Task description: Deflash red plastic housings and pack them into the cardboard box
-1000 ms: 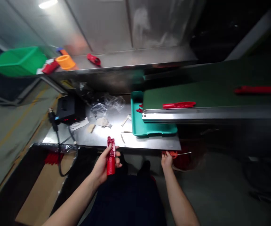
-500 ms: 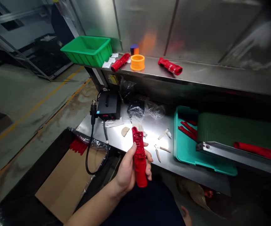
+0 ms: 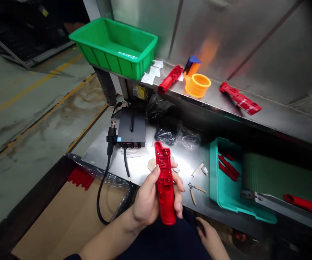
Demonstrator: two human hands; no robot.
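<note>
My left hand (image 3: 150, 193) is wrapped around a red plastic housing half (image 3: 165, 180), a long grip-shaped shell. It is held roughly upright, its ribbed and pocketed inner side facing me and its rounded lower end towards my lap. My right hand (image 3: 210, 234) is low on the right beside my dark clothing. Its thumb and fingers are partly visible and apart, with nothing seen between them. On the metal bench beyond lie small pliers (image 3: 195, 191) with beige handles and a small white tool (image 3: 198, 169).
A teal tray (image 3: 212, 173) with red parts sits right, beside a green conveyor belt (image 3: 280, 173) carrying a red part. A black power box (image 3: 131, 124) with a cable stands left. The shelf holds a green bin (image 3: 112, 57), red housings (image 3: 239, 98) and an orange ring (image 3: 198, 85).
The view has tilted and come closer to the bench. My left hand keeps the red housing half in nearly the same pose. More of my right hand has come into view at lower right.
</note>
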